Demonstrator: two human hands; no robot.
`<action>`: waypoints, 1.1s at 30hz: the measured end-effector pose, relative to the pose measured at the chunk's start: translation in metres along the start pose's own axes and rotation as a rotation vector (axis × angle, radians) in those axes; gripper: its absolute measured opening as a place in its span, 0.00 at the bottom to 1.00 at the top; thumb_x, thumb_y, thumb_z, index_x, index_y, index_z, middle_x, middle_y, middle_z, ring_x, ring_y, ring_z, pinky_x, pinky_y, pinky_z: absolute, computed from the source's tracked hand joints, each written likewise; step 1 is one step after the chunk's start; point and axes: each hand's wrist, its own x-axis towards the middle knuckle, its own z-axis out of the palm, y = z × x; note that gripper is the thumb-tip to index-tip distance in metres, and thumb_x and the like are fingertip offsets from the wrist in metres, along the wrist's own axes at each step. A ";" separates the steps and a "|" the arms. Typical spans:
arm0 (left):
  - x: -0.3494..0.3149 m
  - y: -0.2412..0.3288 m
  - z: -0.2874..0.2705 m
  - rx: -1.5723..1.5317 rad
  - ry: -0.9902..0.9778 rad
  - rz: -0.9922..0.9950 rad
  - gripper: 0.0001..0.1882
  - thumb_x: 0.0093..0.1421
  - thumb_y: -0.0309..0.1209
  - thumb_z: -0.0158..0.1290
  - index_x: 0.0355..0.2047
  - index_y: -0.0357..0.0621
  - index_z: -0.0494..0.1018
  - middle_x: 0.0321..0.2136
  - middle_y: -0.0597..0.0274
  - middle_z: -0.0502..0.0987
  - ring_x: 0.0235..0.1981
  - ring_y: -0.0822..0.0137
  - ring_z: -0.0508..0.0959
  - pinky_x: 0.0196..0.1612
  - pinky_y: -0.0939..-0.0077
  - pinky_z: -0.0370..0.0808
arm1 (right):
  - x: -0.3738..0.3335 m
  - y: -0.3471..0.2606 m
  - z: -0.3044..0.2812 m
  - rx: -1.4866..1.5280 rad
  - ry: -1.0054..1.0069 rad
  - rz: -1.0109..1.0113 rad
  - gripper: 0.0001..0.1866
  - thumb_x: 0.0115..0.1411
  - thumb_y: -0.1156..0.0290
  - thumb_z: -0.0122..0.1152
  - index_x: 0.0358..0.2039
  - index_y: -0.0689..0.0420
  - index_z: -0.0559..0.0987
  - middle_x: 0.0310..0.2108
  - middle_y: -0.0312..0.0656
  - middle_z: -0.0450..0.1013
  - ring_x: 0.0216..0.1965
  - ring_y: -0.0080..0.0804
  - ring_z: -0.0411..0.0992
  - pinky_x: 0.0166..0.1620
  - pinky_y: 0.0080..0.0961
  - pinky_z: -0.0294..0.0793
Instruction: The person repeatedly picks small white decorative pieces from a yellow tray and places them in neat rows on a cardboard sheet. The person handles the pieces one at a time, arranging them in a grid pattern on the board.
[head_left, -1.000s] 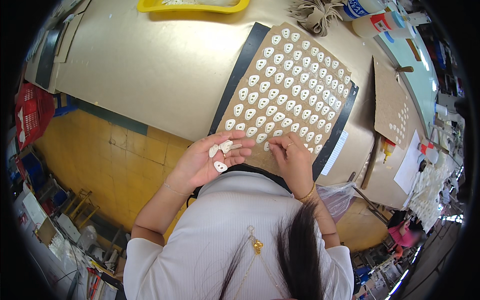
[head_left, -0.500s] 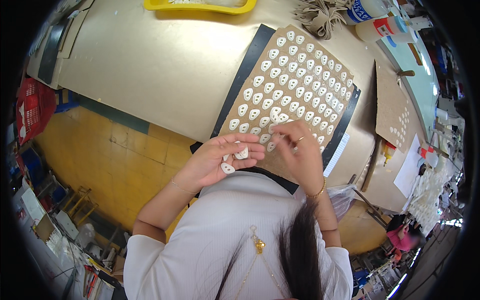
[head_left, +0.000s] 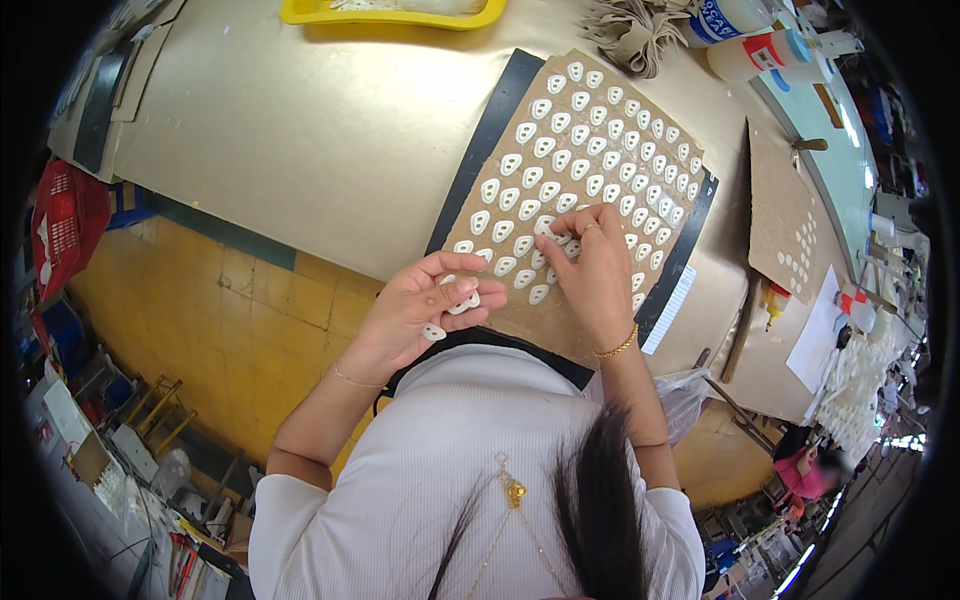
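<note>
Rows of small white rounded-triangular pieces (head_left: 510,163), each with two holes, lie on a brown board (head_left: 540,325). My left hand (head_left: 425,305) is held palm up off the board's near left corner. Its thumb presses several of the same white pieces (head_left: 462,298) against the curled fingers, and one sits lower on the palm. Over the middle of the board, my right hand (head_left: 598,270) is pinched at a white two-holed piece (head_left: 544,227) among a few bunched together. The fingers partly cover that spot.
Beneath the board lies a dark mat (head_left: 480,150). A yellow tray (head_left: 400,18) stands at the table's far edge, with grey-brown strips (head_left: 635,35) and bottles (head_left: 745,57) at the far right. Another brown board (head_left: 775,225) with white pieces lies right, near a wooden stick (head_left: 740,330).
My right hand has moved farther over the board, its fingertips coming down at the bunched pieces. My left hand has shifted slightly left, still holding its white pieces.
</note>
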 end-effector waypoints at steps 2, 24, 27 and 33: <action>-0.001 0.001 0.000 0.003 0.045 0.014 0.14 0.62 0.29 0.53 0.47 0.40 0.69 0.41 0.52 0.77 0.44 0.65 0.79 0.43 0.80 0.80 | 0.002 -0.003 -0.002 -0.038 -0.005 -0.029 0.09 0.51 0.73 0.67 0.28 0.62 0.76 0.31 0.43 0.70 0.29 0.33 0.71 0.30 0.27 0.71; 0.010 -0.001 0.002 0.029 -0.008 -0.031 0.11 0.64 0.27 0.48 0.44 0.34 0.69 0.34 0.51 0.77 0.32 0.65 0.81 0.35 0.79 0.82 | -0.061 -0.004 -0.024 0.390 -0.242 0.554 0.09 0.58 0.75 0.61 0.38 0.66 0.78 0.25 0.40 0.78 0.24 0.20 0.76 0.28 0.15 0.73; 0.011 -0.001 0.002 0.056 -0.018 -0.027 0.11 0.64 0.26 0.48 0.45 0.34 0.69 0.35 0.52 0.77 0.32 0.66 0.81 0.35 0.79 0.81 | -0.059 -0.005 -0.027 0.385 -0.275 0.561 0.09 0.57 0.74 0.62 0.37 0.65 0.78 0.24 0.40 0.78 0.23 0.20 0.76 0.27 0.16 0.72; 0.009 -0.002 0.003 0.069 -0.029 -0.045 0.11 0.64 0.27 0.49 0.45 0.35 0.70 0.33 0.55 0.77 0.32 0.66 0.81 0.35 0.79 0.81 | -0.069 -0.001 -0.015 0.071 -0.131 0.223 0.09 0.54 0.74 0.65 0.35 0.61 0.77 0.29 0.41 0.73 0.24 0.28 0.74 0.28 0.22 0.72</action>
